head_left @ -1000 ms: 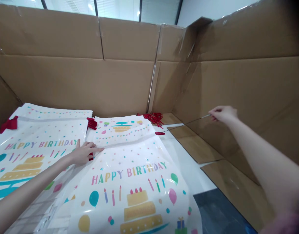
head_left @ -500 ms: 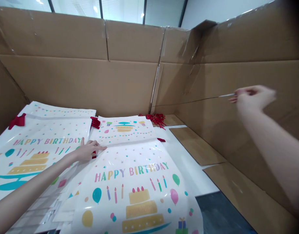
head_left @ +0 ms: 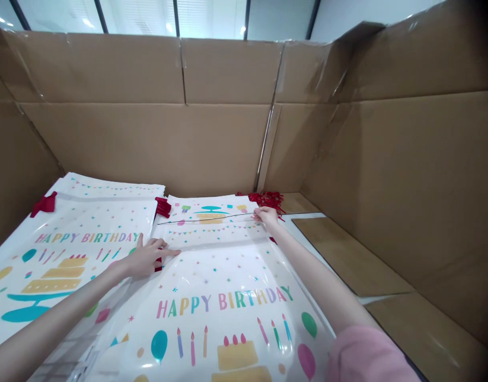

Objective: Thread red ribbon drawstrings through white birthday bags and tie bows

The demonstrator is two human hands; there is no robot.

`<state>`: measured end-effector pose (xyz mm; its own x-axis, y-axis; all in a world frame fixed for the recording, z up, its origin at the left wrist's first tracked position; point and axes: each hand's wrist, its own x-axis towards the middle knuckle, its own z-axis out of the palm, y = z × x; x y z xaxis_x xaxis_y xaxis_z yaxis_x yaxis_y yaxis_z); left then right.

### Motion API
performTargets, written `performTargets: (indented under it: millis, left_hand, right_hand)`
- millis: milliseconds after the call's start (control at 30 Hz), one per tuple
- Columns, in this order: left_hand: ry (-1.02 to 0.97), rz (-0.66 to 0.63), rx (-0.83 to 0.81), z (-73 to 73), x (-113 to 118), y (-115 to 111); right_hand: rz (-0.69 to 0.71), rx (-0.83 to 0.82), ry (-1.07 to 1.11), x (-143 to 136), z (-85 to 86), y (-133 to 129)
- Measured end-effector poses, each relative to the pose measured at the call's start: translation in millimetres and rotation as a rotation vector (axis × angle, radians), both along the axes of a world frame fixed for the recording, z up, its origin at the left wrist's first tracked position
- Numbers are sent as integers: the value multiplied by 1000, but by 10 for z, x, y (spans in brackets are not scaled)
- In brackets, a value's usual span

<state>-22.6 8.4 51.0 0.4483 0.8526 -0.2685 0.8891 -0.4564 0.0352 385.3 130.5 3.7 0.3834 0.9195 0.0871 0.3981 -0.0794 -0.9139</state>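
Note:
A white printed sheet (head_left: 223, 276) with "HAPPY BIRTHDAY" and a cake lies in front of me, its upper part folded or seamed across. My left hand (head_left: 146, 258) rests on its left edge, index finger and thumb spread, beside a bit of red ribbon (head_left: 158, 263). At the sheet's upper right, my right hand (head_left: 266, 216) pinches the end of a thin dark strand (head_left: 212, 218), which stretches leftward across the sheet's top part. Another stack of similar sheets (head_left: 88, 217) lies at the left, with red ribbon (head_left: 44, 203) on its left edge.
Tall cardboard walls (head_left: 148, 148) stand behind and at the right. A pile of red ribbons or strings (head_left: 270, 200) lies beyond my right hand. Folded red ribbon (head_left: 163, 207) sits between the stacks. Flat cardboard pieces (head_left: 343, 254) lie along the right side.
My right hand has come down from the raised position at the right to the sheet's top edge, bringing the strand over the sheet. My left hand stays on the sheet. The view has shifted slightly.

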Motion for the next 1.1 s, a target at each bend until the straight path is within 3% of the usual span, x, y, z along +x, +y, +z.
performTargets:
  millis: [167, 467, 633, 867, 1100]
  left_hand:
    - [-25, 13, -17, -1, -3, -4]
    - [-16, 5, 8, -43, -28, 23]
    - [-44, -9, -8, -82, -75, 54]
    - [-47, -16, 9, -134, -120, 80]
    - [-50, -23, 11, -128, -119, 78]
  right_hand:
    - [254, -98, -212, -24, -100, -94]
    - [425, -344, -487, 739, 95, -363]
    - [576, -417, -466, 859, 123, -534]
    - [609, -470, -371, 924, 179, -528]
    - [536, -491, -250, 1097, 154, -608]
